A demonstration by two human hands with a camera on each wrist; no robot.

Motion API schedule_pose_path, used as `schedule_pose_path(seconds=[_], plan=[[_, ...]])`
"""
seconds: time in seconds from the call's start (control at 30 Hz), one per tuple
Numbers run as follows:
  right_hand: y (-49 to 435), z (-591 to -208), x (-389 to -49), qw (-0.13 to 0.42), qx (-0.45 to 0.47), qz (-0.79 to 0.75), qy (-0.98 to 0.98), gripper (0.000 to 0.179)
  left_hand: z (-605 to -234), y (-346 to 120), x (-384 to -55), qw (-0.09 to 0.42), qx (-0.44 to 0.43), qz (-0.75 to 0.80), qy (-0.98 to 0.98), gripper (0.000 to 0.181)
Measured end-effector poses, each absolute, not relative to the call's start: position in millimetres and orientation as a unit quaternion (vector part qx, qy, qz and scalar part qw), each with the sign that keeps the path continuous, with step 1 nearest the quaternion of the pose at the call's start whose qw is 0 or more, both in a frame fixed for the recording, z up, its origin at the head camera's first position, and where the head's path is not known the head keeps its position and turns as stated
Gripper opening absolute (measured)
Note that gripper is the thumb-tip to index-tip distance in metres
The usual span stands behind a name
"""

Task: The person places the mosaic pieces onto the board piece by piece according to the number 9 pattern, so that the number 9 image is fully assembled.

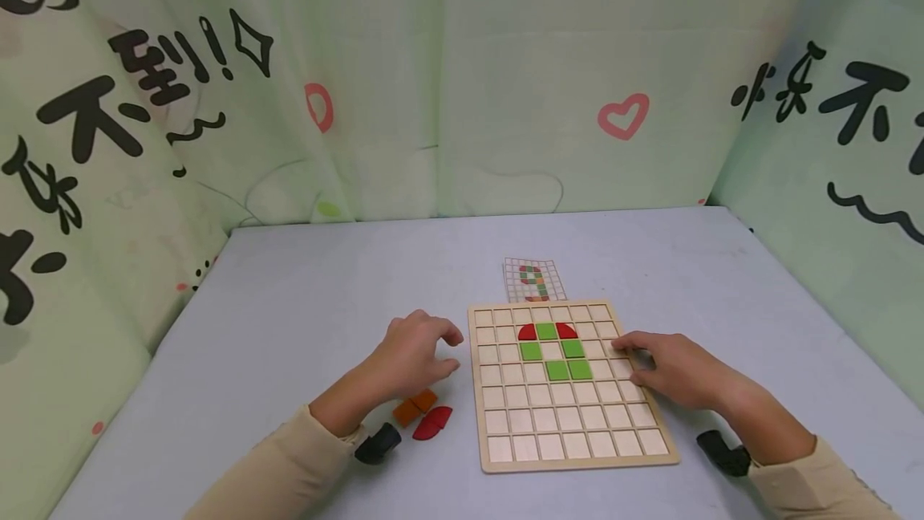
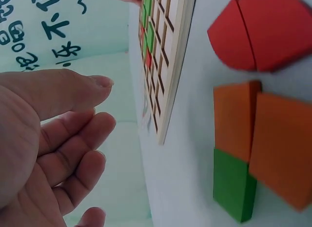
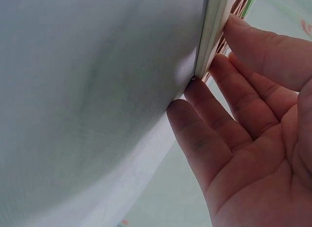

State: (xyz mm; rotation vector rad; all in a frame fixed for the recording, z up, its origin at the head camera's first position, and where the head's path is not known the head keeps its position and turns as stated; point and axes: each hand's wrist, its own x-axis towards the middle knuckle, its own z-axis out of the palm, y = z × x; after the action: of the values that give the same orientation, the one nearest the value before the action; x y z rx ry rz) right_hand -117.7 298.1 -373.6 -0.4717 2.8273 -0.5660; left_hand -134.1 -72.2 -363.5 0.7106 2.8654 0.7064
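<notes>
A wooden grid board (image 1: pixel 573 464) lies flat on the table. Several green square tiles (image 1: pixel 581 369) and two red rounded tiles (image 1: pixel 528 333) sit in its upper cells. My left hand (image 1: pixel 415 355) is raised just left of the board, thumb and fingers apart, holding nothing. Under it lie orange blocks (image 2: pixel 282 144), a green block (image 2: pixel 234 185) and red rounded blocks (image 2: pixel 275 29); the green one is hidden in the head view. My right hand (image 1: pixel 682 367) touches the board's right edge with its thumb and fingertips (image 3: pixel 180 107), its fingers nearly straight.
A small patterned card (image 1: pixel 534 279) lies behind the board, its lower end at the board's back edge. Pale curtains (image 1: pixel 505 103) with black lettering and hearts hang around the white table (image 1: pixel 325 279). A black wrist device (image 1: pixel 378 444) sits on each arm.
</notes>
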Motion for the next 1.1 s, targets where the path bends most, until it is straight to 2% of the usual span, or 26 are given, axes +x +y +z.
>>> schedule_pose_path(seconds=[0.67,1.1], plan=[[299,-374,-119,0.112,-0.159,-0.193,0.962,0.044,-365,-110,-129,0.035,0.185,0.238,0.953,0.021],[301,-376,-120,0.113,-0.164,-0.194,0.961,0.044,-371,-136,-131,0.096,0.168,0.284,0.939,0.023]])
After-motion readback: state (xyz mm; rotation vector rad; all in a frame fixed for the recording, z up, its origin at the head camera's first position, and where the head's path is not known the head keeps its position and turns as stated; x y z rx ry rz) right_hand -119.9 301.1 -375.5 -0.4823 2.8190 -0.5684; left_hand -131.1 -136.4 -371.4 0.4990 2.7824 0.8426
